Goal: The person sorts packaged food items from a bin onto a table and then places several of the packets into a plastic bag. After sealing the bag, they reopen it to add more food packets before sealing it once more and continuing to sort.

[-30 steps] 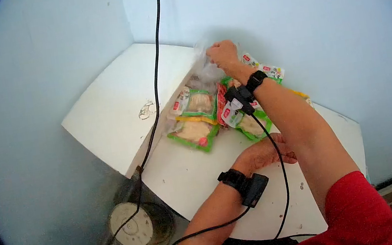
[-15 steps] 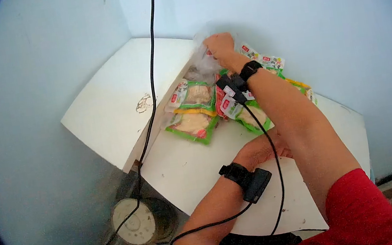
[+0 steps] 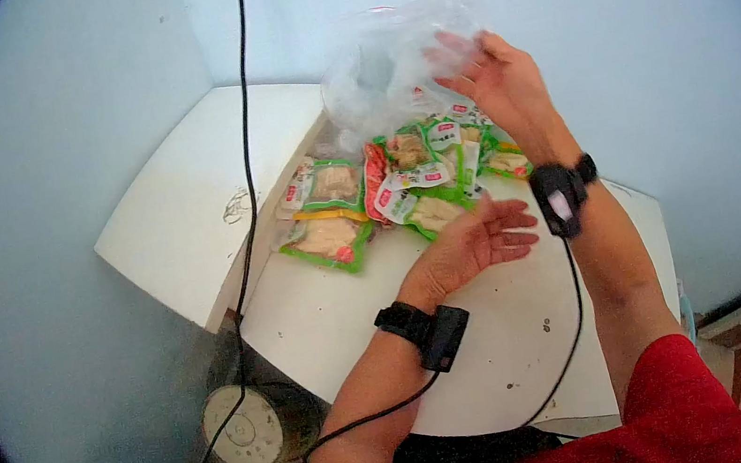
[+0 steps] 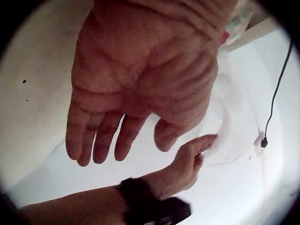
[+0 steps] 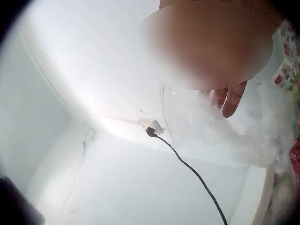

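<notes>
In the head view, a clear plastic bag [image 3: 374,89] stands puffed up over the back of the table. My right hand [image 3: 506,84] is at its right side, its straight fingers overlapping the thin film. The right wrist view shows fingertips [image 5: 234,101] against the bag, with the rest of that hand blurred. Nearer the body, my left hand [image 3: 472,246] is held over the table with its palm turned up and its fingers extended, holding nothing. Just beyond it lies a pile of sealed food packets [image 3: 419,172] with green, white and red wrappers.
A raised white board [image 3: 194,190] borders the table [image 3: 491,347] on the left. Black cables run from both wrist cameras, and another cable [image 3: 247,145] hangs down across the view. A round-topped bucket [image 3: 242,429] stands on the floor. Pale walls close off the back.
The right hand has moved right and spread its fingers, and the plastic bag has risen and opened out. The left hand, earlier partly behind the right arm, now shows its extended fingers.
</notes>
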Demonstrator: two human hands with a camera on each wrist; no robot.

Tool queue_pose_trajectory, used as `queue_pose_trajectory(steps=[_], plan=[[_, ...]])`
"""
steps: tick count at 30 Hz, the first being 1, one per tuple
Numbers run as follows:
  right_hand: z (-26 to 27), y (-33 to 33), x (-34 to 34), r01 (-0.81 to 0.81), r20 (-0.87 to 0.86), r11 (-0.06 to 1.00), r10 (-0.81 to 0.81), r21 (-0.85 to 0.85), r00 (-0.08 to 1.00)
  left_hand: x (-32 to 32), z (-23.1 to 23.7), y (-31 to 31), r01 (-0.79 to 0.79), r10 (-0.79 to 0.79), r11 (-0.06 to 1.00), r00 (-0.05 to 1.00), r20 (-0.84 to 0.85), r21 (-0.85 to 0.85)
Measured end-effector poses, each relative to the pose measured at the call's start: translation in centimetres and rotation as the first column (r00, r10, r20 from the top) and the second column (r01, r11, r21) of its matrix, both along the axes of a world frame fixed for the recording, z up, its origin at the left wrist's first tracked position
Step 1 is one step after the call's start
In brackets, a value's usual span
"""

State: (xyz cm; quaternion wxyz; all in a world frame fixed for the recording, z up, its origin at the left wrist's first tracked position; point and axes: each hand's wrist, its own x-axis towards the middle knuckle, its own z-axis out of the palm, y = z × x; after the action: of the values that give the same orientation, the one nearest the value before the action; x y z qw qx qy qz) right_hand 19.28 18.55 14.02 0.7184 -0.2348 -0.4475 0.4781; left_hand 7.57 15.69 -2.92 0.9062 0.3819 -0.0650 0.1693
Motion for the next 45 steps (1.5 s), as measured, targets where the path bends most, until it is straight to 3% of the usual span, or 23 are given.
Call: queue_pose_trajectory(steps=[3, 5, 6, 8, 9, 12, 15, 18, 21, 24, 27, 33, 36, 39, 42, 45], plan=[[-2.3, -5.1, 3.1, 0.011, -0.114, 0.996, -0.021, -0.084, 0.993, -0.6, 0.7, 0.2, -0.063, 0.070, 0.994, 0.994, 0.079, -0.095], [-4.3, -9.0, 5.5, -0.124, -0.201, 0.991, 0.111, -0.054, 0.973, -0.6, 0.5, 0.5, -0.052, 0.089, 0.967, 0.986, 0.141, -0.248], [-5.4, -10.5, 6.3, -0.197, -0.243, 0.980, 0.184, -0.027, 0.952, -0.6, 0.2, 0.7, -0.037, 0.075, 0.974, 0.983, 0.165, -0.223], [-6.9, -12.8, 6.5, 0.064, -0.137, 0.991, -0.081, -0.121, 0.987, -0.7, -0.3, 1.1, -0.005, 0.045, 0.985, 0.974, 0.221, -0.175], [-7.7, -13.7, 6.6, 0.194, -0.078, 0.967, -0.209, -0.163, 0.975, -0.7, -0.4, 1.1, -0.039, 0.062, 0.990, 0.984, 0.169, -0.133], [-10.1, -15.2, 6.0, 0.365, 0.170, 0.882, -0.327, -0.299, 0.929, -0.4, -0.3, 0.2, -0.133, 0.133, 0.991, 0.991, 0.021, 0.024], [-11.9, -15.2, 6.3, 0.479, 0.343, 0.806, -0.366, -0.347, 0.865, -0.6, 0.1, -0.5, -0.099, 0.100, 0.995, 0.995, -0.019, 0.003], [-12.7, -15.0, 6.0, 0.479, 0.383, 0.832, -0.361, -0.280, 0.850, 0.0, 0.0, -1.0, -0.293, 0.310, 0.944, 0.945, -0.101, 0.155], [-11.7, -15.3, 5.4, 0.457, 0.456, 0.862, -0.324, -0.218, 0.829, 0.2, -0.3, -0.3, -0.343, 0.355, 0.932, 0.929, -0.106, 0.116], [-12.1, -15.6, 5.8, 0.323, 0.634, 0.906, -0.082, -0.274, 0.769, 0.2, 0.0, -0.5, -0.450, 0.458, 0.886, 0.887, -0.055, 0.113], [-12.4, -15.3, 7.1, 0.217, 0.657, 0.948, -0.011, -0.233, 0.754, 0.0, 0.6, -0.5, -0.546, 0.552, 0.833, 0.831, -0.066, 0.092], [-10.3, -16.3, 10.2, 0.404, 0.610, 0.894, -0.212, -0.195, 0.763, -1.7, 0.9, 0.3, -0.525, 0.526, 0.849, 0.851, -0.001, 0.052], [-10.2, -16.3, 11.4, 0.429, 0.551, 0.894, -0.294, -0.131, 0.781, -1.9, 0.9, 0.4, -0.590, 0.591, 0.806, 0.805, -0.040, 0.041], [-9.8, -16.7, 12.0, 0.503, 0.558, 0.848, -0.339, -0.168, 0.758, -2.8, 0.9, 0.9, -0.527, 0.528, 0.844, 0.849, 0.025, 0.100], [-9.2, -16.9, 11.5, 0.474, 0.533, 0.850, -0.298, -0.230, 0.792, -3.1, 1.3, 0.5, -0.428, 0.432, 0.892, 0.902, 0.008, 0.147], [-9.3, -16.7, 11.0, 0.572, 0.591, 0.785, -0.349, -0.239, 0.727, -2.9, 1.1, 0.3, -0.463, 0.465, 0.876, 0.885, 0.016, 0.132]])
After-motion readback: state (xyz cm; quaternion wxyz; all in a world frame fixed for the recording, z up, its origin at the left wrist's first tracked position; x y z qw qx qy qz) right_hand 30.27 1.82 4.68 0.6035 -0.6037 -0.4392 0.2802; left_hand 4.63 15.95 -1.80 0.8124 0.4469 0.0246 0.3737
